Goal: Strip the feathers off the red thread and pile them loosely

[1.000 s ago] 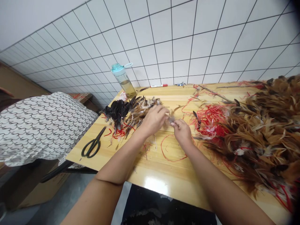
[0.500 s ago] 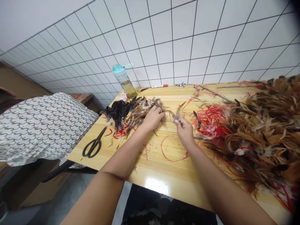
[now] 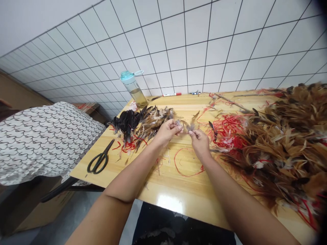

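Observation:
My left hand [image 3: 167, 131] and my right hand [image 3: 199, 142] meet over the middle of the wooden table [image 3: 178, 194], both pinched on a small bunch of brown feathers [image 3: 188, 126] held between them. Just left of my left hand lies a sorted pile of dark and brown feathers [image 3: 143, 120]. Right of my right hand spreads a big heap of brown feathers [image 3: 281, 143] mixed with red strings [image 3: 227, 129]. A loop of red string [image 3: 184, 166] lies on the table under my wrists.
Black scissors [image 3: 100, 159] lie near the table's left edge. A water bottle with a teal lid [image 3: 133, 88] stands at the back by the tiled wall, with a red marker [image 3: 172, 94] nearby. A person in a patterned shirt [image 3: 43, 136] sits at the left.
My left hand had dropped onto the sorted pile, then came back up to the right hand, and both pinch the small feather bunch again. The right hand stayed about in place.

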Demonstrator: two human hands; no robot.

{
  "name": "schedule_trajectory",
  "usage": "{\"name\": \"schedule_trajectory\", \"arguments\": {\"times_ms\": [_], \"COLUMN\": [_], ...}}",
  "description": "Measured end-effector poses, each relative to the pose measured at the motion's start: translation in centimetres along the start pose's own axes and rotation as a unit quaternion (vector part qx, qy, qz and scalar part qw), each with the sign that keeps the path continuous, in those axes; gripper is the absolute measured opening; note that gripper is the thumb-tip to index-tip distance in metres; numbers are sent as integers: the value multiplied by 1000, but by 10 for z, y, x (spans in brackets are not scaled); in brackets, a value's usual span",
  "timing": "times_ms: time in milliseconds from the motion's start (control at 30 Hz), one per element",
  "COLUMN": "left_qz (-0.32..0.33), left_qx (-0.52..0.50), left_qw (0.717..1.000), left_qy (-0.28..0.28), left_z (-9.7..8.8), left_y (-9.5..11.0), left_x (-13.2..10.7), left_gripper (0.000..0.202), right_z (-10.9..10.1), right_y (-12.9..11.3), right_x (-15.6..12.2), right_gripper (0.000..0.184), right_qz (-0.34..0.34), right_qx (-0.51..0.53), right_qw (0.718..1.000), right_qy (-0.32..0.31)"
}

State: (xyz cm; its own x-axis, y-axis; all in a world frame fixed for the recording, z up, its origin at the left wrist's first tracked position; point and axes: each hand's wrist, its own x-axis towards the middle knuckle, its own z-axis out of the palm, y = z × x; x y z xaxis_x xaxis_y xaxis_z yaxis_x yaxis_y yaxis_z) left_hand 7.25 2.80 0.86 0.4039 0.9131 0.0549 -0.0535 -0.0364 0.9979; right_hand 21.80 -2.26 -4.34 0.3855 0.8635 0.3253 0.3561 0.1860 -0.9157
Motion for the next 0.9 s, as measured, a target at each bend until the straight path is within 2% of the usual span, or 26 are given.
{"name": "schedule_trajectory", "arguments": {"times_ms": [300, 467, 900], "left_qz": [-48, -46, -45], "left_qx": [-14, -10, -60], "left_qw": [998, 999, 994], "left_qy": [-36, -27, -82], "left_z": [6, 8, 4], "left_y": [-7, -9, -16], "left_x": [-3, -3, -2], "left_gripper": [38, 38, 39], "right_z": [0, 1, 0], "right_y": [0, 0, 0], "right_x": [1, 1, 2], "right_gripper": [24, 22, 20], "right_qz": [-3, -1, -27], "right_qx": [-2, 5, 1], "right_qw": [1000, 999, 994], "right_qy": [-15, -38, -109]}}
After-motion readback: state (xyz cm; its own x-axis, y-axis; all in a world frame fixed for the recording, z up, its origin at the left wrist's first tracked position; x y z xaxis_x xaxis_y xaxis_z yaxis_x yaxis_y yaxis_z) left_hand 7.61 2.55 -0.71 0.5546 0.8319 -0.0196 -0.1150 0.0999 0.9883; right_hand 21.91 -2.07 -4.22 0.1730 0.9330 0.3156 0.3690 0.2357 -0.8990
